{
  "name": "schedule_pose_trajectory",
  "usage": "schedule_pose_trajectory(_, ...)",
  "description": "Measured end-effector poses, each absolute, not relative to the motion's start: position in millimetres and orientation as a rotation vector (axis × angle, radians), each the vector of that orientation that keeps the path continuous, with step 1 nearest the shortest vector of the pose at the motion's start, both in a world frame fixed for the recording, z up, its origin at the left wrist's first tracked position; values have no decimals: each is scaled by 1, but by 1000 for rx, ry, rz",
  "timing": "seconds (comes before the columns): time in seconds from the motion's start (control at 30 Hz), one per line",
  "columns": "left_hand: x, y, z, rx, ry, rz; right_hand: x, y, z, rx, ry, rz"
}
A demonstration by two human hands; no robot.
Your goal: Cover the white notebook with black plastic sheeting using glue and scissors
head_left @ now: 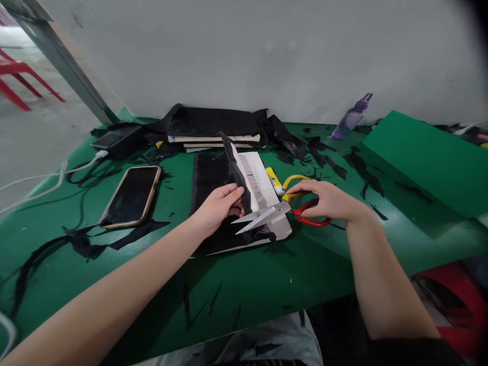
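A black-covered book [209,175] lies on the green table, with white printed paper [256,173] showing on its right side. My left hand [221,203] pinches the raised black flap [239,175] between thumb and fingers. My right hand [324,199] holds scissors [282,207] with one yellow and one red handle. Their blades are parted and point left, over the lower part of the book, just below my left fingertips. A yellow glue stick [273,180] lies beside the paper, near the yellow handle.
A phone [131,195] and a black box with a white cable [119,140] are at the left. Black-covered books [213,122] sit at the back. A purple bottle [351,118], a green board [430,157] and black scraps [364,170] are at the right.
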State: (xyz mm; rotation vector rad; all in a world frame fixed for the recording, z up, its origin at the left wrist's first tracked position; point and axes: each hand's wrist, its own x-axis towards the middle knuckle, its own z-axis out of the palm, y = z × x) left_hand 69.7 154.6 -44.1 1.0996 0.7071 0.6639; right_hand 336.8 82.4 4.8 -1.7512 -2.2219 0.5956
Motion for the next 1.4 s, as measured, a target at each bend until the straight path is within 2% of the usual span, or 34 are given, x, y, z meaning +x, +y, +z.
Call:
schedule_pose_trajectory(0.27, 70, 152, -40, 1102, 733, 675, 339, 81, 5, -1734, -2145, 585)
schedule_pose_trajectory(0.47, 70, 153, -42, 1129, 700, 673, 345, 83, -1, -1638, -1816, 582)
schedule_pose_trajectory(0.63, 69, 154, -46, 1143, 674, 663, 354, 93, -12, -1803, -1483, 224)
schedule_pose_trajectory(0.83, 70, 154, -45, 1139, 689, 661, 369, 96, -19, -2415, -1195, -251)
schedule_pose_trajectory(1.03, 71, 153, -43, 1115, 716, 665, 377, 95, -26, -2683, -1282, -212)
schedule_pose_trajectory(1.4, 70, 153, -43, 1111, 714, 672, 385, 95, -33, -2594, -1353, -223)
